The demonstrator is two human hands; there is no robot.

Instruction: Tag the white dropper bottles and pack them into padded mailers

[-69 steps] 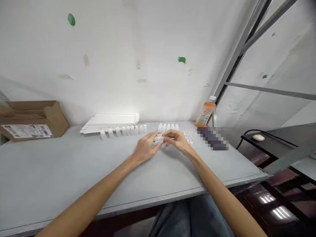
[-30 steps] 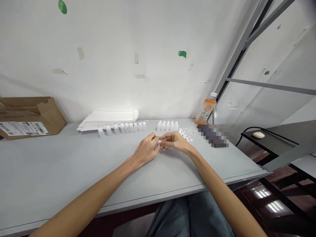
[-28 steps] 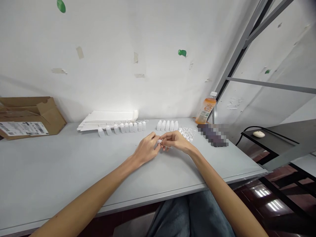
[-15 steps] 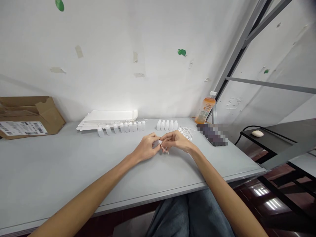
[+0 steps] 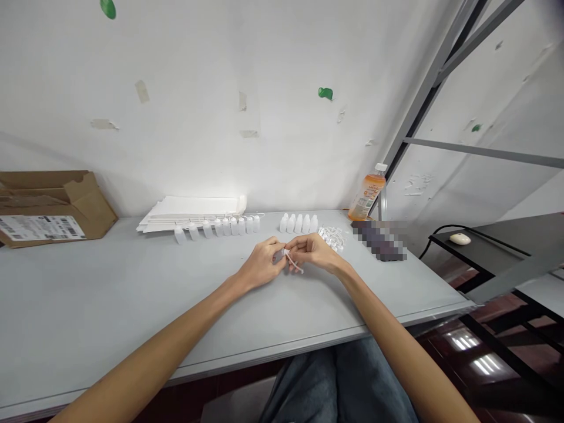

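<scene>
My left hand (image 5: pixel 263 263) is closed around a small translucent plastic bottle (image 5: pixel 277 257), lying sideways with its neck toward the right. At that neck, the fingers of my right hand (image 5: pixel 314 251) pinch a white cap with a thin spout (image 5: pixel 295 262), which sticks out down and to the right. Fingers hide most of the bottle and part of the cap. Behind my hands, several uncapped white bottles (image 5: pixel 298 223) stand in a row. To their right lies a pile of white spout caps (image 5: pixel 332 238). Several capped bottles (image 5: pixel 227 227) stand farther left.
White sheets (image 5: pixel 189 207) lie behind the capped bottles on the grey table (image 5: pixel 110 305). An opened cardboard box (image 5: pixel 53 205) sits at the far left. At the right are an orange drink bottle (image 5: pixel 368 192) and a blurred dark flat object (image 5: pixel 379 241). A wall closes off the back.
The spout at the held bottle's neck has turned slightly and points a little farther right. Both hands stay in nearly the same place.
</scene>
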